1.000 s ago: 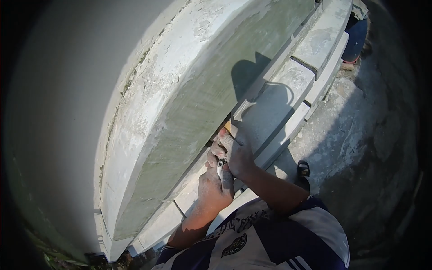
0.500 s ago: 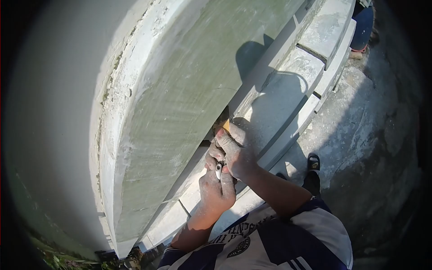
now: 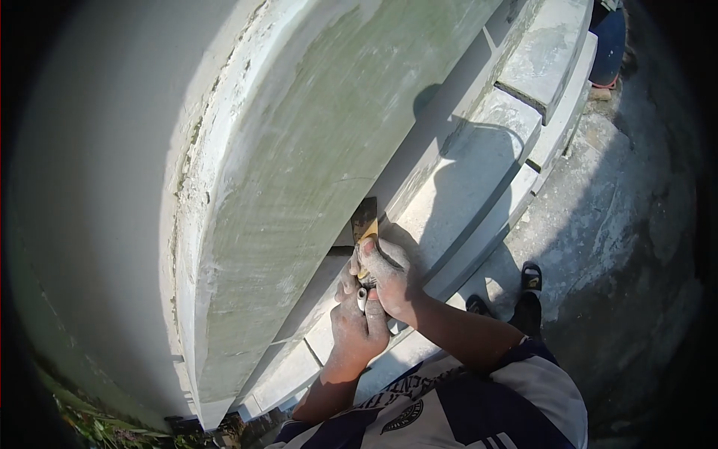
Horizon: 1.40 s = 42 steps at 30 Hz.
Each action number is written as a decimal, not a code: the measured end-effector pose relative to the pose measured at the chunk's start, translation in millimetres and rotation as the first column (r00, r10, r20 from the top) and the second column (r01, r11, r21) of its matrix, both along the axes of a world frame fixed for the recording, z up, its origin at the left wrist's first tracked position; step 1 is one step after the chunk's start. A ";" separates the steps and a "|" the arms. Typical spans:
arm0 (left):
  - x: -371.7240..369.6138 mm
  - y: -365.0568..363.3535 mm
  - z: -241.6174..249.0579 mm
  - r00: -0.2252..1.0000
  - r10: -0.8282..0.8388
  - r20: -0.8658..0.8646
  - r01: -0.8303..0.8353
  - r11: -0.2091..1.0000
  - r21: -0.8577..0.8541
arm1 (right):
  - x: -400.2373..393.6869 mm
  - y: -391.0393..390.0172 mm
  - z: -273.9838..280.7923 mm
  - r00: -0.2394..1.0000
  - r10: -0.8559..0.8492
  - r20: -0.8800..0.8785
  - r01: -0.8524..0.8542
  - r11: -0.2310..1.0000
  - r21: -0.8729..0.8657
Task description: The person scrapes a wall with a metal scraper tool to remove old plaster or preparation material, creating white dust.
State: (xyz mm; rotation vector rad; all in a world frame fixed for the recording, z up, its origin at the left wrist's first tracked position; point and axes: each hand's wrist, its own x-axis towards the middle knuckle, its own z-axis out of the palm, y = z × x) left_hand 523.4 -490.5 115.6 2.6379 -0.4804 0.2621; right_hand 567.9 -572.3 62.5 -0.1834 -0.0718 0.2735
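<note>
My right hand (image 3: 389, 273), coated in pale dust, grips a putty knife (image 3: 365, 217) with a dark, stained blade and a yellow part near the thumb. The blade points up toward the recess beside the long greenish-grey slab (image 3: 299, 165). Just below and touching it, my left hand (image 3: 357, 322) is closed around a small white tube-like piece (image 3: 362, 298) with a dark round opening at its end. Both hands are together over the recess edge; the fingers partly hide the tool's handle.
Pale stepped ledges (image 3: 479, 165) with dark gaps run diagonally right of the slab. A smooth grey wall (image 3: 105, 202) curves along the left. My sandalled foot (image 3: 532, 278) is on the dusty floor (image 3: 576, 217). A dark blue object (image 3: 609, 49) stands at the upper right.
The putty knife's blade now shows more fully above my right hand. The head's shadow has shifted, and the view has moved slightly. Both hands remain together.
</note>
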 end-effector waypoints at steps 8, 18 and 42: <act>8.7 -7.2 7.1 0.997 -0.061 -0.044 0.060 0.998 -0.009 | 1.3 -1.3 1.8 0.995 -0.029 -0.094 0.028 1.000 -0.014; 12.4 -13.5 -4.8 0.995 -0.084 -0.048 0.079 0.992 -0.101 | 8.7 -22.7 5.9 0.994 -0.044 -0.102 0.033 0.994 -0.109; 19.7 -43.4 3.7 0.988 -0.124 0.093 0.133 0.986 -0.098 | 10.6 -46.5 15.7 0.996 -0.055 -0.073 0.040 0.982 -0.187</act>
